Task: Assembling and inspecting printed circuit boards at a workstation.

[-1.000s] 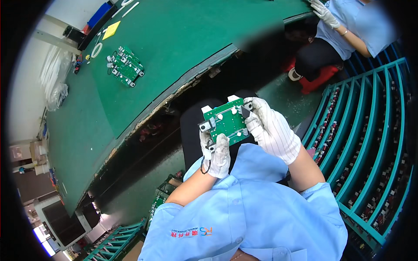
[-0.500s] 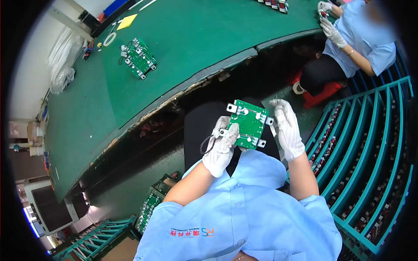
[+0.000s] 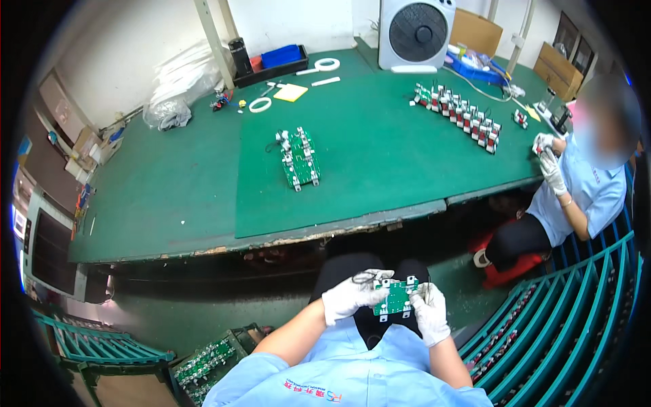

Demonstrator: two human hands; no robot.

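Over my lap I hold a green circuit board [image 3: 394, 299] with metal tabs at its corners and a dark wire at its upper left. My left hand [image 3: 351, 298], in a white glove, is closed on its left edge with the thumb over the face. At the opposite edge, the gloved fingers of my right hand [image 3: 430, 315] are closed on the board too; the fingers behind it are hidden. On the green table [image 3: 183, 203] ahead, a pair of similar boards [image 3: 298, 159] lies close together.
A row of small red-and-white parts [image 3: 468, 115] lies on the table at right. Beside it, a seated co-worker [image 3: 576, 183] handles a small part. Teal slotted racks [image 3: 542, 332] stand at my right; boards [image 3: 203, 363] sit in a crate at lower left. A fan [image 3: 417, 34] stands behind.
My view has tilted up, showing more of the table. My right hand, apart from the board's right edge before, now grips it. The board has turned in my hands.
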